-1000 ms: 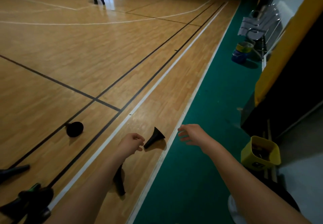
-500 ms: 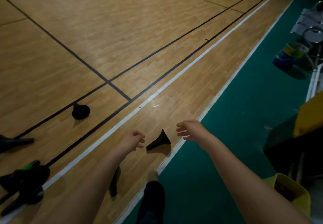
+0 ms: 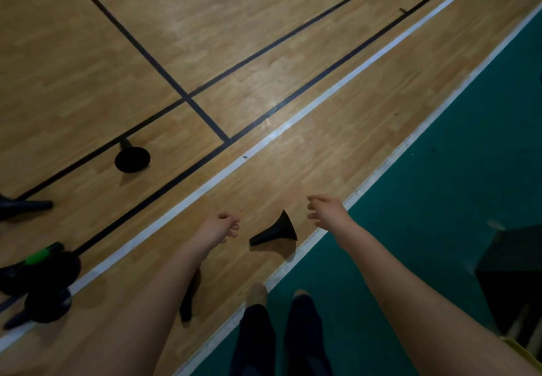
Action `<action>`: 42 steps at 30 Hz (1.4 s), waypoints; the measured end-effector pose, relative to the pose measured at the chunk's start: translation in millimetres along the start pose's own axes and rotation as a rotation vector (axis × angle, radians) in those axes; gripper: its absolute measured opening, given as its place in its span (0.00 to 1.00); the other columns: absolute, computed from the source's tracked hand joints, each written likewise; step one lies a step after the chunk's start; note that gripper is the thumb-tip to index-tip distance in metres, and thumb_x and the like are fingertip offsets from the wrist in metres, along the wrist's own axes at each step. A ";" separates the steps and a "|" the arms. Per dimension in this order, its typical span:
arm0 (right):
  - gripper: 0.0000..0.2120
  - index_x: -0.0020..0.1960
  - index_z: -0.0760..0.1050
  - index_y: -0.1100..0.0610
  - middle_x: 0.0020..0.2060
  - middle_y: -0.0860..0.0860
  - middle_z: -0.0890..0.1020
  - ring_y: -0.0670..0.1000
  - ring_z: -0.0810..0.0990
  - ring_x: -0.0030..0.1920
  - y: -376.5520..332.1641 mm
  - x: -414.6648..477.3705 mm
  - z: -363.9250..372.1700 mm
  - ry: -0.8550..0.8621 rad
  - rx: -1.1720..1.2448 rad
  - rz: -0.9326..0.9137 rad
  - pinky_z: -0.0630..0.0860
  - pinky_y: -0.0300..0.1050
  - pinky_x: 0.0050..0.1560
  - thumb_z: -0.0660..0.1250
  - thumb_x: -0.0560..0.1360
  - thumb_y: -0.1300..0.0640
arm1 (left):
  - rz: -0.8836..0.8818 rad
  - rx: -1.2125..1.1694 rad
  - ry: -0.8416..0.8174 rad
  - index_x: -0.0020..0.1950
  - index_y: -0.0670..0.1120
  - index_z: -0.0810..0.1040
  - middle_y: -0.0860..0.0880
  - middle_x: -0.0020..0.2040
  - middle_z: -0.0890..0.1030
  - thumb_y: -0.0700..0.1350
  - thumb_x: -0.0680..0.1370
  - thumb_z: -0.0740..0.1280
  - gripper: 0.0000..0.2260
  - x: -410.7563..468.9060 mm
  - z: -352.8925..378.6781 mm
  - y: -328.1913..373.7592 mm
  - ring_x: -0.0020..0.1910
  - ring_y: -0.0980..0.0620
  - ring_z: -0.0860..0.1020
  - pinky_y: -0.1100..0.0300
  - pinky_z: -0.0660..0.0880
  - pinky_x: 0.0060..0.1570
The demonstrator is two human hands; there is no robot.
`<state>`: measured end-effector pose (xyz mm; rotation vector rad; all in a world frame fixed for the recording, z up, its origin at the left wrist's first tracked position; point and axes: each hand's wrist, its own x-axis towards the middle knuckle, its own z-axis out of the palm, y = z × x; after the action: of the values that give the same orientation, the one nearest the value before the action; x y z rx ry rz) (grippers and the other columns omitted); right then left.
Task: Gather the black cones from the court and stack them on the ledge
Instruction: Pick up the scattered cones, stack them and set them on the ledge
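Note:
A black cone [image 3: 275,231] lies on its side on the wooden court, near the green border. My left hand [image 3: 220,227] hovers just left of it with loosely curled fingers, holding nothing. To the cone's right is my right hand [image 3: 328,212], fingers spread and empty. A second cone [image 3: 132,157] lies farther left on a black line. A third cone [image 3: 190,295] lies partly hidden under my left forearm. Several more black cones [image 3: 41,281] lie piled at the left edge, one with a green band. Another cone [image 3: 25,207] lies at the far left.
My two feet [image 3: 281,331] in dark shoes stand at the line between wood and the green floor [image 3: 440,199]. A dark box-like object [image 3: 516,273] sits at the right edge, with a bit of yellow at the bottom right corner.
The view has tipped downward and closer to the floor. Both hands have stayed on either side of the nearest cone, a little lower. My feet have come into view.

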<state>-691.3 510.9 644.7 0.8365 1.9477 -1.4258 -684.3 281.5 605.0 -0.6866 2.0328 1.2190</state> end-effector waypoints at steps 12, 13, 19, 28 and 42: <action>0.26 0.78 0.52 0.53 0.75 0.52 0.62 0.56 0.62 0.73 131.0 236.7 56.0 -0.099 -0.008 0.198 0.64 0.48 0.62 0.56 0.82 0.57 | -0.092 -0.027 0.084 0.58 0.43 0.79 0.46 0.57 0.79 0.41 0.80 0.61 0.10 248.5 109.3 -129.6 0.60 0.47 0.76 0.57 0.69 0.58; 0.26 0.78 0.53 0.53 0.75 0.52 0.61 0.57 0.62 0.73 151.6 262.8 65.9 -0.095 0.002 0.206 0.64 0.49 0.62 0.56 0.82 0.57 | -0.118 -0.040 0.085 0.60 0.43 0.78 0.46 0.58 0.79 0.42 0.81 0.60 0.11 273.0 125.6 -149.0 0.60 0.47 0.76 0.57 0.69 0.58; 0.29 0.79 0.50 0.53 0.76 0.53 0.59 0.58 0.61 0.74 259.1 401.5 114.5 -0.053 0.032 0.253 0.64 0.52 0.67 0.57 0.82 0.60 | -0.300 -0.033 0.019 0.69 0.41 0.71 0.43 0.65 0.74 0.42 0.82 0.57 0.17 403.1 203.5 -247.2 0.63 0.44 0.72 0.57 0.68 0.59; 0.33 0.79 0.50 0.47 0.75 0.49 0.63 0.53 0.64 0.72 335.2 480.6 132.8 -0.114 0.024 0.092 0.64 0.49 0.69 0.59 0.79 0.63 | -0.416 -0.212 -0.050 0.73 0.41 0.64 0.40 0.67 0.70 0.40 0.80 0.55 0.20 494.5 252.4 -318.9 0.65 0.41 0.69 0.50 0.66 0.65; 0.34 0.77 0.57 0.46 0.70 0.49 0.70 0.54 0.70 0.68 241.9 370.4 91.5 -0.226 0.069 0.062 0.67 0.57 0.69 0.62 0.73 0.61 | -0.380 -0.293 0.070 0.68 0.41 0.68 0.42 0.69 0.69 0.46 0.80 0.57 0.18 377.5 181.3 -219.7 0.68 0.45 0.68 0.54 0.65 0.66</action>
<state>-733.4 534.2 195.5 0.7254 1.6985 -1.4885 -721.0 312.8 134.6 -1.2092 1.6866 1.2838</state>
